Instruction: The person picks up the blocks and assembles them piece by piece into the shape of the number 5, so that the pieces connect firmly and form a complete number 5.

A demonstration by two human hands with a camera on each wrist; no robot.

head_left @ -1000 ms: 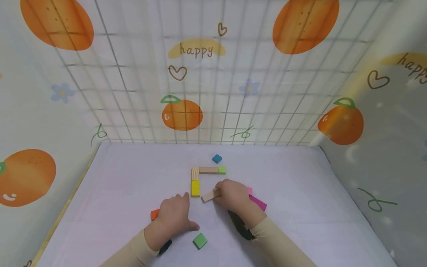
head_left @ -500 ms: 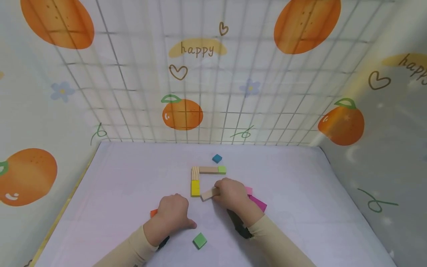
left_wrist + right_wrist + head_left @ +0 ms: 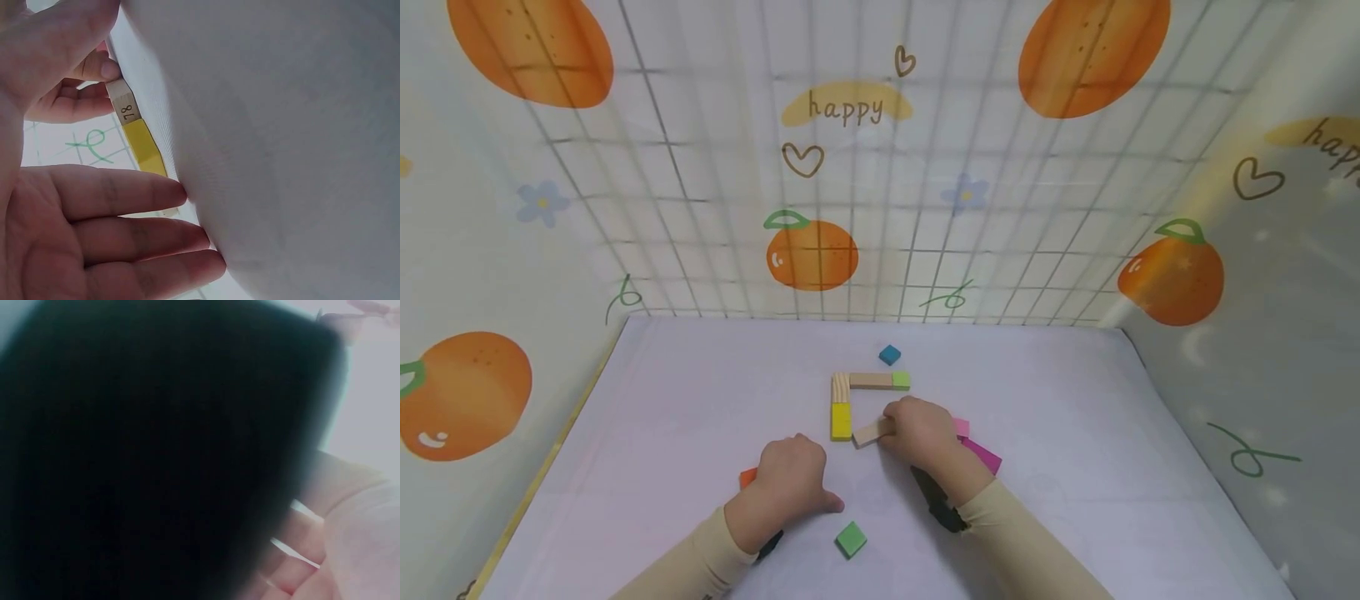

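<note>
In the head view my right hand [image 3: 917,431] pinches one end of a pale wooden block [image 3: 869,432]. Its free end lies right by the lower end of a yellow block [image 3: 841,422], at a slant to it. That yellow block stands in line with a striped wood block [image 3: 841,387]; a brown block [image 3: 871,381] and a lime block [image 3: 901,381] run rightward from its top. My left hand [image 3: 790,479] rests on the table, holding nothing; the left wrist view has its fingers [image 3: 125,194] straight, tips at the cloth. Dark markings show on the pale block [image 3: 127,109] there.
A green block [image 3: 851,540] lies near the front, a blue one [image 3: 890,355] at the back. Pink [image 3: 962,427] and magenta [image 3: 982,457] blocks sit beside my right hand. An orange block [image 3: 748,477] is partly behind my left hand. Something dark [image 3: 156,456] blocks most of the right wrist view.
The pale block and my right hand have shifted slightly toward the yellow block. My left hand's raised finger has drawn back a little. The other blocks stay in place.
</note>
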